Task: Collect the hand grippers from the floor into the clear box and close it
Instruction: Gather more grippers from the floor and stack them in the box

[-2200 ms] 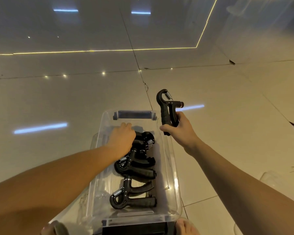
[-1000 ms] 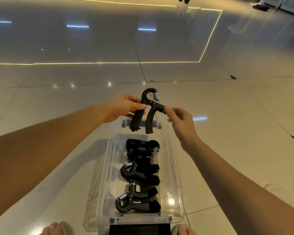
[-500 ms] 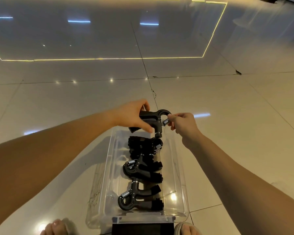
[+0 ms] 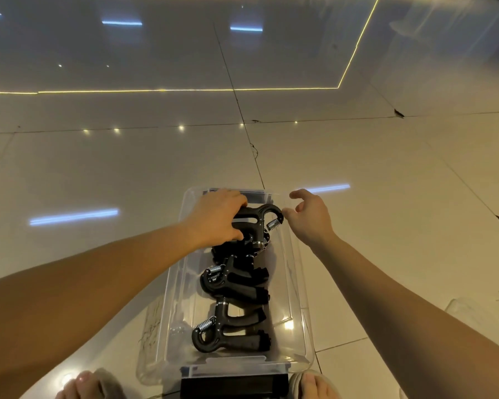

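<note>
No legible text, label, brand, number or sign found. The hand grippers [image 4: 234, 286], the clear box [image 4: 296, 286] and the floor tiles [image 4: 386, 211] carry no readable markings at this resolution.

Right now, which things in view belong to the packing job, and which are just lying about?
Belong: clear box; hand gripper, gripped by the left hand over the box's far end; stored grippers lying inside; right hand, empty, beside it.
Lying about: feet at the near end; chipped floor tile; faint clear shape at right, perhaps the lid, cannot tell.
</note>
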`<state>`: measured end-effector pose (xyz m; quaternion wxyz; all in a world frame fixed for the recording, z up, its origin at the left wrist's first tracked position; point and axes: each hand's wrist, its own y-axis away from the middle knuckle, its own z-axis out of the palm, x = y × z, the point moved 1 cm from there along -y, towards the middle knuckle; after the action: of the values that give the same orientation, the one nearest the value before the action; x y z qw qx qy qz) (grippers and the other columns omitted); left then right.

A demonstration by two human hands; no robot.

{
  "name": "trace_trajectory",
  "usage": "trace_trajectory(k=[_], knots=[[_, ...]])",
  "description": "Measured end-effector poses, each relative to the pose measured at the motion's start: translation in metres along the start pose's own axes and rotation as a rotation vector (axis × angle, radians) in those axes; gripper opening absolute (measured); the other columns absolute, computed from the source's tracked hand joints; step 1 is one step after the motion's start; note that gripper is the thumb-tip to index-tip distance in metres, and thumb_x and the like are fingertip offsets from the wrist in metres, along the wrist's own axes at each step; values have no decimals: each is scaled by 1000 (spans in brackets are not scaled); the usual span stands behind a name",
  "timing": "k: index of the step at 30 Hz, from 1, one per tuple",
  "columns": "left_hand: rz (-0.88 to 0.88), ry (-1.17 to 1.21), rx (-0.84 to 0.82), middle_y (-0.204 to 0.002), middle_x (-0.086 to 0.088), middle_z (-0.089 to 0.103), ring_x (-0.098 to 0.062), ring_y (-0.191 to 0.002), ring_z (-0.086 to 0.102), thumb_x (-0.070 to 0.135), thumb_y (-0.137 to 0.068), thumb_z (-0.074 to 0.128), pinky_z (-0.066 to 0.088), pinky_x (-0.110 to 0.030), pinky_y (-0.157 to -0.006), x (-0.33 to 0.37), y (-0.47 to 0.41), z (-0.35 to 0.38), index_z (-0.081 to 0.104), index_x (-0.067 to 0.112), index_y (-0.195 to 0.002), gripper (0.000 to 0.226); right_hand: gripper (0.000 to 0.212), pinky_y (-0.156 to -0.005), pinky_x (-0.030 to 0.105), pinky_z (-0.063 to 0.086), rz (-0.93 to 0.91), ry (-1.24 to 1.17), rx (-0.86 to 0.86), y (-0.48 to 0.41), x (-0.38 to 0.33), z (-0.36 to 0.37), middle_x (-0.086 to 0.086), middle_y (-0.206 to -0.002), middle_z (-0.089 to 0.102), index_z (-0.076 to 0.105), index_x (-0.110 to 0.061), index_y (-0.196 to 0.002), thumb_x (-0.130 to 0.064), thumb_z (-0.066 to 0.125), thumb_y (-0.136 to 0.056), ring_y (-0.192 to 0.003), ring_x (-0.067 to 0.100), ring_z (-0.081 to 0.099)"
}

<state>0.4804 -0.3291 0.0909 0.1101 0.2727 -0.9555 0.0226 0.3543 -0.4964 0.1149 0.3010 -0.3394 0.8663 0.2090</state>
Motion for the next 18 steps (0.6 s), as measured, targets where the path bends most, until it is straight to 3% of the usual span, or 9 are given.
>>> trace_trajectory(k=[5,14,18], knots=[[-100,-68,-65,-100,7,64,-16,-93,62,53,-71,81,53,-35,-78,0,4,29,65,24,-105,47,57,-68,25,41,-3,-156,-136,2,16,7,-1,-72,47,43,-21,-152,-12,61,-98,-64,11,48],[-41,-219,-129,-111,0,66,-21,-101,60,45,-79,78,48,-36,-86,3,-3,55,63,19,-117,49,59,-77,23,40,-14,-201,-155,0,25,8,-8,-70,47,38,-25,-155,-19,59,-101,-63,4,48],[-52,-218,-147,-111,0,66,-20,-101,60,47,-80,78,50,-36,-88,2,-2,59,65,20,-120,50,59,-65,19,41,-13,-205,-159,2,23,9,-6,-71,48,37,-27,-156,-19,59,-101,-64,6,49]])
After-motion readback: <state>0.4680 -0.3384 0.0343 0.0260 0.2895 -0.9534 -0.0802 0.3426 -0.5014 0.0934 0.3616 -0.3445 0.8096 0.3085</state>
